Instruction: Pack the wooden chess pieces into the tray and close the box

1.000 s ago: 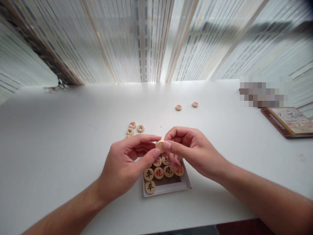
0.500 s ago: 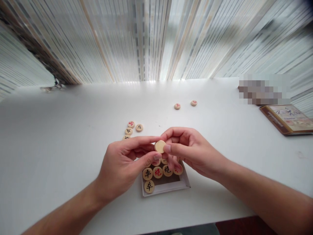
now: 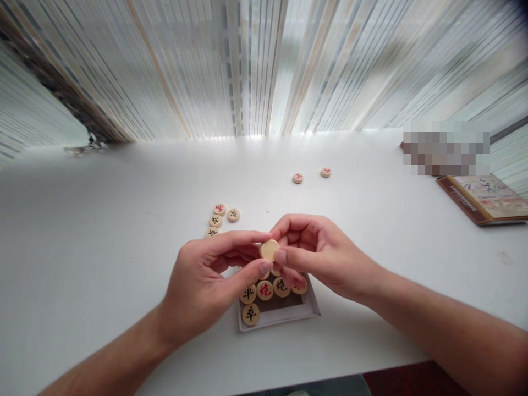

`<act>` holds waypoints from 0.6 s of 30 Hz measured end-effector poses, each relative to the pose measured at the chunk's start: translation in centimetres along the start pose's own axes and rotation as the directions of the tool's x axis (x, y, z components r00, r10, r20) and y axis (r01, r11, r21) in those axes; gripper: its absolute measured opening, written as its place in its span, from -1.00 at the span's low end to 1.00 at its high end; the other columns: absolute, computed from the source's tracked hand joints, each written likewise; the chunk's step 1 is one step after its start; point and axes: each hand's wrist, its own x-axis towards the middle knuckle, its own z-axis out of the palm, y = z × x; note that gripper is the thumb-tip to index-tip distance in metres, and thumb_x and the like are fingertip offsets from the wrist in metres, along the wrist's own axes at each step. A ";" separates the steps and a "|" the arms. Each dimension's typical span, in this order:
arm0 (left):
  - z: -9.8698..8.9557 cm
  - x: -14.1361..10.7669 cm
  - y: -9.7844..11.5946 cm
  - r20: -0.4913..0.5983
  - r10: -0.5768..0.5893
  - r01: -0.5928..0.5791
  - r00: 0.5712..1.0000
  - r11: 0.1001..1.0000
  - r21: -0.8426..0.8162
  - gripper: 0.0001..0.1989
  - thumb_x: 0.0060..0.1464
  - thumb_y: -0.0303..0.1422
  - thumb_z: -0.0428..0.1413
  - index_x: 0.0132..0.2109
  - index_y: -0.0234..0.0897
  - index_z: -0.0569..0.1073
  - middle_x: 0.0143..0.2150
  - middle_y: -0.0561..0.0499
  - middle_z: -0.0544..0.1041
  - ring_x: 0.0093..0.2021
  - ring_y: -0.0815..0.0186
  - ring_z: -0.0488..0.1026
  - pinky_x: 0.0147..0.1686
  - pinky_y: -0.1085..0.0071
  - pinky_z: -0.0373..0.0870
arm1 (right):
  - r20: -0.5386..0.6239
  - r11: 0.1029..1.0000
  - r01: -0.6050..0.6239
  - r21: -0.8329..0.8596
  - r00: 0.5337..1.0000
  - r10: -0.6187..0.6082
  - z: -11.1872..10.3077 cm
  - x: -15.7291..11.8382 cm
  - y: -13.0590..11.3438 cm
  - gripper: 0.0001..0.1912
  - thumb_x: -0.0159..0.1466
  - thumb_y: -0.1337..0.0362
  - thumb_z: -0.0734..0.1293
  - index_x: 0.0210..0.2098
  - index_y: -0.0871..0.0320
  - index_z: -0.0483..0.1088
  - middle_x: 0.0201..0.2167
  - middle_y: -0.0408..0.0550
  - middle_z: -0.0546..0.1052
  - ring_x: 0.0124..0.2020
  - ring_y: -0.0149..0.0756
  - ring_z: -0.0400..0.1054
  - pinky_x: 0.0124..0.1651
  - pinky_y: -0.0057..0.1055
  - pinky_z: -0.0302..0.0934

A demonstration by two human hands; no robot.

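Two hands, the left hand (image 3: 206, 280) and the right hand (image 3: 325, 261), pinch a pale round disc (image 3: 269, 251), its plain face showing, above the far side of a shallow box (image 3: 284, 315) of character-marked pieces (image 3: 264, 290). Brown floor shows inside the box's near rim, and white tabletop (image 3: 103, 247) spreads to both sides and toward the front edge. Four loose pieces (image 3: 233, 215) lie beyond the left hand; two red-marked pieces (image 3: 297, 178) sit nearer the far edge.

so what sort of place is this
Probably a room in a home, by a window: a striped curtain with daylight behind it, a white table, and round game pieces in a shallow box.
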 end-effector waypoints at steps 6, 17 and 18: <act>0.0 0.0 0.0 -0.048 -0.029 0.027 0.998 0.999 -0.042 -0.69 0.06 -0.56 0.48 -0.04 -0.24 0.75 -0.16 -0.03 0.81 -0.26 0.25 0.79 -0.20 0.52 0.76 | 0.038 0.998 0.031 0.060 0.999 -0.033 0.0 0.1 0.1 -0.67 0.11 0.40 0.69 -0.20 0.22 0.57 -0.52 -0.17 0.60 -0.59 -0.47 0.42 -0.51 -0.58 0.37; 0.1 0.1 -0.2 -0.020 -0.046 0.044 0.999 0.995 -0.090 -0.65 0.03 -0.63 0.48 -0.05 -0.20 0.76 -0.21 0.02 0.82 -0.30 0.27 0.78 -0.23 0.52 0.77 | 0.028 0.999 0.007 0.040 1.000 -0.008 -0.1 0.1 0.2 -0.56 0.00 0.32 0.77 -0.25 0.21 0.56 -0.51 -0.19 0.59 -0.58 -0.48 0.40 -0.51 -0.58 0.35; 0.1 0.0 -0.3 -0.014 -0.023 0.021 1.000 0.997 -0.078 -0.63 0.04 -0.64 0.47 -0.04 -0.17 0.76 -0.20 0.04 0.82 -0.29 0.29 0.79 -0.21 0.55 0.75 | 0.028 0.999 0.001 0.034 1.000 -0.002 -0.1 0.1 0.2 -0.56 -0.02 0.32 0.78 -0.27 0.20 0.56 -0.52 -0.20 0.58 -0.58 -0.49 0.39 -0.52 -0.59 0.32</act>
